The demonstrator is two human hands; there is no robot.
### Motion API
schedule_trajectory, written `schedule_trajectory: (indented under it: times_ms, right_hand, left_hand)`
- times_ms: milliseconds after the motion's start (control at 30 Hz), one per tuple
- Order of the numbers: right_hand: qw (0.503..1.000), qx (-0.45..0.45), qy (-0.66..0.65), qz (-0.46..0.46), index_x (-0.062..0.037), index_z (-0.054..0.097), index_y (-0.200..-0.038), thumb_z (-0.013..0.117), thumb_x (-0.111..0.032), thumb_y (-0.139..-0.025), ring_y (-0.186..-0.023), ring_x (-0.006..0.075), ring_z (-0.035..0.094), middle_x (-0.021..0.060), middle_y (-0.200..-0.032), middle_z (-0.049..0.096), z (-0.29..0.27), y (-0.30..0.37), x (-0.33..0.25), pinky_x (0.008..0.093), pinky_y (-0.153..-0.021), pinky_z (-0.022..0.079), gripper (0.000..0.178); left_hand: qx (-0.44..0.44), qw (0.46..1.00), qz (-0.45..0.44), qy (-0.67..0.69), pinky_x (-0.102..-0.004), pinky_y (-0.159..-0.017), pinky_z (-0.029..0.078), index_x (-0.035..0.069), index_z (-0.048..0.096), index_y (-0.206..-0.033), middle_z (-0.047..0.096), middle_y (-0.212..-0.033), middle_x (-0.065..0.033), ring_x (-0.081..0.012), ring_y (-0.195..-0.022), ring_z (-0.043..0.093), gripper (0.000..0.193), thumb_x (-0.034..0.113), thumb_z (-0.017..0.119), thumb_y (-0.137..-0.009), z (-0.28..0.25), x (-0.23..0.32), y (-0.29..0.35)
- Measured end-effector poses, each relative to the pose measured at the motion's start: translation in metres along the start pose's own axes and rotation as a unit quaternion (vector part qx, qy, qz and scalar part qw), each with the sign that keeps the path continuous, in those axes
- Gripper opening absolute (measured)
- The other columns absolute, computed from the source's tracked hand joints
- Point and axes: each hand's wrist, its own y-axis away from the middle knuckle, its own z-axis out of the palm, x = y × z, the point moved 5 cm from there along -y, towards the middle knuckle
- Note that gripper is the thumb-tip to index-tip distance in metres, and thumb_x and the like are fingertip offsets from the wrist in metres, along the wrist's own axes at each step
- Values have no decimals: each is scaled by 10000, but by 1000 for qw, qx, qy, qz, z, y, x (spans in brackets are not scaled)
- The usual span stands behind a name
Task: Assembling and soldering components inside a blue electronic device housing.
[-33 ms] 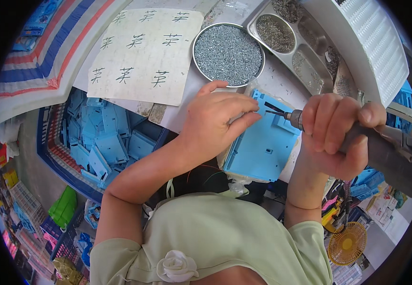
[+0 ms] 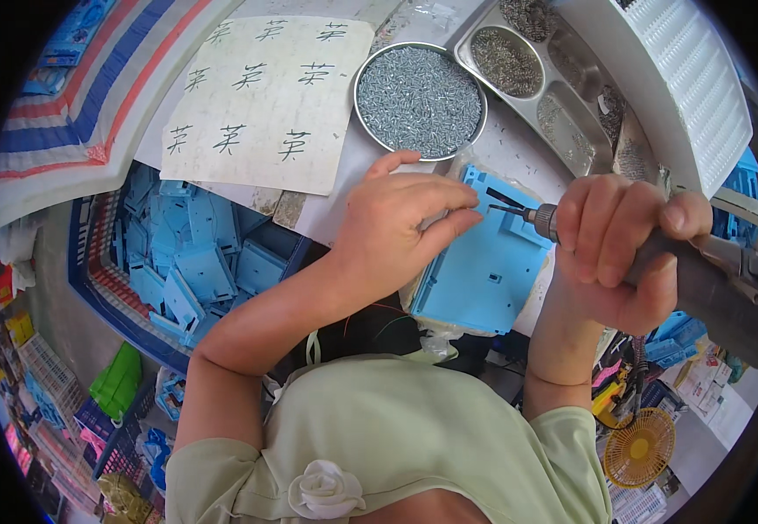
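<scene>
A flat light-blue plastic panel [image 2: 466,271] with small holes and raised edges lies at the near edge of the table. My left hand [image 2: 401,218] is over its upper left part, thumb and fingertips drawn together; anything between them is too small to make out. My right hand [image 2: 619,244] is wrapped round a dark electric screwdriver [image 2: 715,288], held almost level above the panel's right side. The thin bit [image 2: 510,208] points left, its tip just short of my left fingertips. Beyond the panel, a round metal dish [image 2: 418,100] is filled with small silvery screws.
A compartmented metal tray [image 2: 575,153] of small parts stands beside the dish, with a white ribbed box [image 2: 658,83] to its right. Paper with handwritten characters [image 2: 265,105] covers the table's left. Below it, a dark blue crate [image 2: 90,284] holds many blue panels. A yellow fan [image 2: 639,447] sits lower right.
</scene>
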Motion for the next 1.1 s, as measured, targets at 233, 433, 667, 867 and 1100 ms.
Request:
schedule_trajectory:
  times_ms: [233, 433, 667, 867, 1100]
  right_hand:
    - [1000, -9, 22, -4, -133, 509, -1296, 499, -266, -1047, -559, 71, 534, -39, -719, 582, 8, 2, -2, 265, -551, 439, 282]
    - [1000, -23, 5, 10, -142, 511, -1289, 508, -266, -1048, -557, 70, 540, -41, -716, 590, 7, 2, -1, 259, -545, 439, 271]
    - [1000, -8, -21, 10, -126, 510, -1282, 506, -243, -1045, -550, 74, 521, -39, -704, 578, 4, 3, 3, 261, -543, 433, 264]
    - [995, 90, 30, 11, -61, 485, -1226, 643, -230, -989, -556, 120, 503, 11, -665, 541, -4, 5, 14, 320, -571, 485, 331]
    - [988, 136, 63, 38, -9, 487, -1129, 712, -157, -940, -635, 128, 579, 62, -738, 598, -10, 14, 48, 353, -714, 575, 328]
  left_hand:
    - [-31, 998, -47, 24, -492, -1124, 381, 99, 789, -976, 788, -966, -32, -180, -914, 741, 132, 128, 801, -848, 7, 5, 2]
    - [4, 999, 29, -36, -497, -1133, 361, 109, 748, -933, 779, -972, -29, -184, -903, 739, 132, 102, 815, -820, 3, 7, 2]
    - [28, 985, 142, -97, -513, -1131, 361, 92, 730, -941, 771, -1011, -49, -195, -983, 734, 178, 91, 825, -790, 2, 14, -1]
    - [-7, 985, 127, -116, -527, -1147, 344, 84, 726, -970, 759, -1112, -62, -214, -1120, 708, 186, 106, 812, -807, 8, 11, 18]
    - [-31, 986, 105, -125, -514, -1157, 335, 107, 719, -960, 760, -1129, -45, -211, -1162, 696, 180, 104, 806, -802, 23, 9, 28]
